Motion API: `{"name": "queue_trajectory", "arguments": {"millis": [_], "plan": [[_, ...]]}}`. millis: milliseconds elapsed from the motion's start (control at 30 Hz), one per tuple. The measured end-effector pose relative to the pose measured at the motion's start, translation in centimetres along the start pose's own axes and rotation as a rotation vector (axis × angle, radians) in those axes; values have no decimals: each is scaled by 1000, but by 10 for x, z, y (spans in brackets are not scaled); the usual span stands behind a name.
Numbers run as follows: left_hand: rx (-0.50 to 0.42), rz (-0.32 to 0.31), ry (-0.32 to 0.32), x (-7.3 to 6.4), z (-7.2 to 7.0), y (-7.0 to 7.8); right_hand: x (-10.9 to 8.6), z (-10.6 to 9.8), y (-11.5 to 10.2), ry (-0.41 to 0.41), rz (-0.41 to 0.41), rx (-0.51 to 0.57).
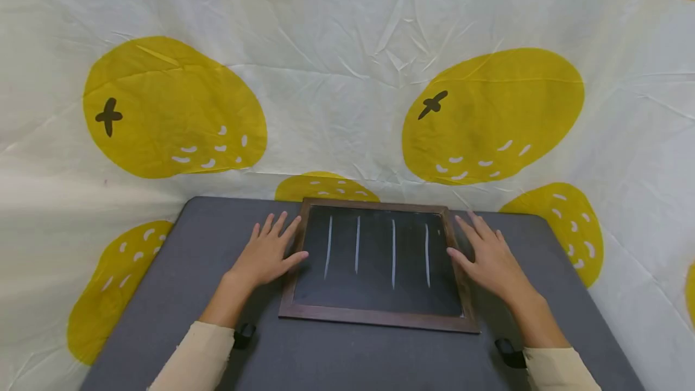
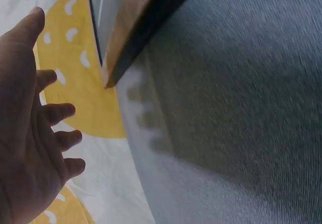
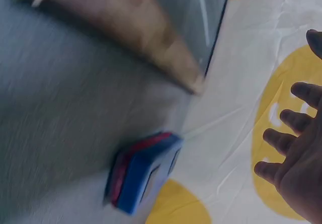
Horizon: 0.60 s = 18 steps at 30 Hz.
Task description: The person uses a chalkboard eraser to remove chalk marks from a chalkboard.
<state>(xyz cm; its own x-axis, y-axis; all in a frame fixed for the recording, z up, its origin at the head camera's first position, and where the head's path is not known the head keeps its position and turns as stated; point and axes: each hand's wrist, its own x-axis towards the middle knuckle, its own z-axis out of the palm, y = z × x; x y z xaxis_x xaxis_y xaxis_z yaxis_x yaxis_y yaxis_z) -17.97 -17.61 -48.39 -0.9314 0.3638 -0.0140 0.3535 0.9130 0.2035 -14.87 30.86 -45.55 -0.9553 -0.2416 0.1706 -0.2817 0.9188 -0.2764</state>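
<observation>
A small chalkboard (image 1: 374, 297) with a brown wooden frame (image 1: 380, 317) lies on the grey table. Several upright white chalk lines (image 1: 393, 252) run down its dark face. My left hand (image 1: 264, 258) is spread at the board's left side, its thumb overlapping the frame in the head view. At the opposite side hovers my right hand (image 1: 491, 261), fingers apart and thumb over the right frame edge. Both palms hold nothing. Beneath the right hand, a blue and red block (image 3: 143, 173) like a board eraser sits on the table; the head view hides it.
The grey table (image 1: 347, 358) reaches back to a white curtain (image 1: 336, 101) printed with large yellow fruit shapes. A black strap (image 1: 244, 335) shows at the left wrist and another black strap (image 1: 510, 353) at the right. Cream sleeves cover both forearms.
</observation>
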Motion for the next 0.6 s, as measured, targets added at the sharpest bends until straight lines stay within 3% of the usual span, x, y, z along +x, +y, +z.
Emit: {"name": "queue_trajectory", "arguments": {"millis": [300, 600], "plan": [[-2, 48, 16, 1, 2, -12, -11, 3, 30, 124, -76, -86], [20, 105, 27, -2, 12, -24, -19, 9, 59, 110, -47, -60]]}}
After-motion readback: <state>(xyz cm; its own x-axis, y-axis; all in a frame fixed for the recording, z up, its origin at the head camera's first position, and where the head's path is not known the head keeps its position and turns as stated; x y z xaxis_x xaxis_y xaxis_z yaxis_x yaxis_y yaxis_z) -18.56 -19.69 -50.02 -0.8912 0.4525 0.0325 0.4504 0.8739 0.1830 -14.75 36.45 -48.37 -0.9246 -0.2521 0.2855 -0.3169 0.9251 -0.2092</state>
